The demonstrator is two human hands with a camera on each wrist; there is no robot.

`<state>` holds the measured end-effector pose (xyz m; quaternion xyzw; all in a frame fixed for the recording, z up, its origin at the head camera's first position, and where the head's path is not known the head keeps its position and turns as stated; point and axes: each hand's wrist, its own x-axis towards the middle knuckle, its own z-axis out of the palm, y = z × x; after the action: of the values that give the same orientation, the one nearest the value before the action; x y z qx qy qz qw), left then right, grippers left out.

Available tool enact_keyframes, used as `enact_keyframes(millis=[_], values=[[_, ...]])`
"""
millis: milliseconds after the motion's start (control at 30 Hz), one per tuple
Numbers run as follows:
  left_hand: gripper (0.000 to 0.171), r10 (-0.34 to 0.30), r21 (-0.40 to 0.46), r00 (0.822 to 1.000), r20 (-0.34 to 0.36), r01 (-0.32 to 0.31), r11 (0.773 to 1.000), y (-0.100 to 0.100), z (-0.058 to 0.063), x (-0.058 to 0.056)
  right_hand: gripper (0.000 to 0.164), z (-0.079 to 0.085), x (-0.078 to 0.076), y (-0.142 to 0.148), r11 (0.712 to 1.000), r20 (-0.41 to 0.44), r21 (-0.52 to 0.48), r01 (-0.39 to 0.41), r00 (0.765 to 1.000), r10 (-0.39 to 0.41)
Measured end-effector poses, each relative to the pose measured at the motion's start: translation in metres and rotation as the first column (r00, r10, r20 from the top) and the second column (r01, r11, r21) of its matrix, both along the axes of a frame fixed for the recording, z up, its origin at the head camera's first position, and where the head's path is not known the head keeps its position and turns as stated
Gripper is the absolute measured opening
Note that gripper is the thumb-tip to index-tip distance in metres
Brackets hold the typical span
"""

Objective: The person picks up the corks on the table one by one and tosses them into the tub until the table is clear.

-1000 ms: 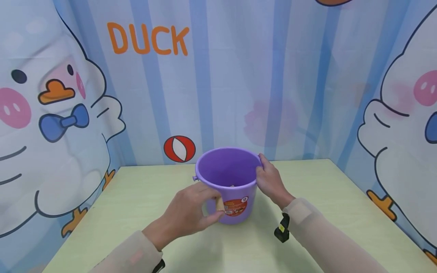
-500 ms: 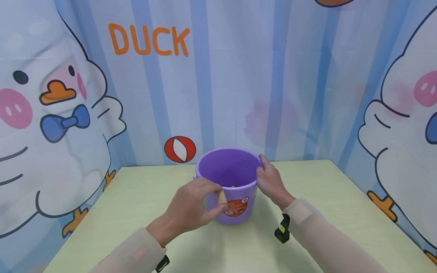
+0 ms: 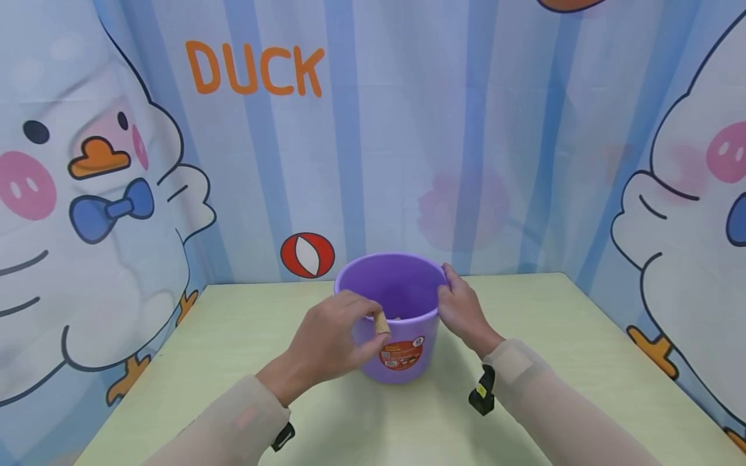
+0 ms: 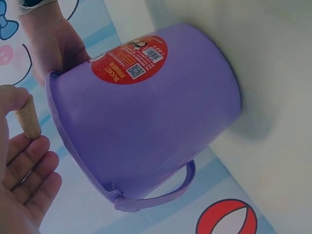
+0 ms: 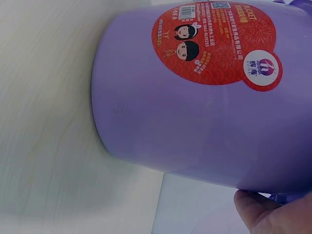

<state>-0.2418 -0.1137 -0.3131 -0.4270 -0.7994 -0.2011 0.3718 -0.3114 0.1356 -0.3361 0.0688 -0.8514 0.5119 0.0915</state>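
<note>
A purple bucket [image 3: 402, 353] with a red label stands upright on the table. My left hand [image 3: 329, 336] pinches a tapered cork stopper [image 4: 29, 117] between thumb and fingers, just outside the bucket's near rim and apart from it in the left wrist view. On the right side, my right hand [image 3: 466, 310] grips the bucket's rim, its thumb [image 5: 251, 207] showing at the edge in the right wrist view. A small bit of something pale shows inside the bucket over the near rim; most of the inside is hidden.
The pale table [image 3: 250, 317] runs back to a curtain [image 3: 396, 129] printed with ducks and blue stripes. The bucket's handle [image 4: 165, 197] hangs down on its outer side. Black straps with small devices [image 3: 482, 391] sit at the wrists.
My left hand has risen with the cork stopper, from in front of the bucket's side up to near its rim. The right hand and the bucket have stayed in place.
</note>
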Motion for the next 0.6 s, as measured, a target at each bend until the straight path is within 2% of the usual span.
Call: enact_keyframes(millis=[600], values=[[0.013,0.13,-0.03,0.989,0.064,-0.128,0.991,0.005,0.015,-0.016,0.062,-0.001,-0.001,0.0,1.0,-0.002,-0.008,-0.005,1.0,0.005]])
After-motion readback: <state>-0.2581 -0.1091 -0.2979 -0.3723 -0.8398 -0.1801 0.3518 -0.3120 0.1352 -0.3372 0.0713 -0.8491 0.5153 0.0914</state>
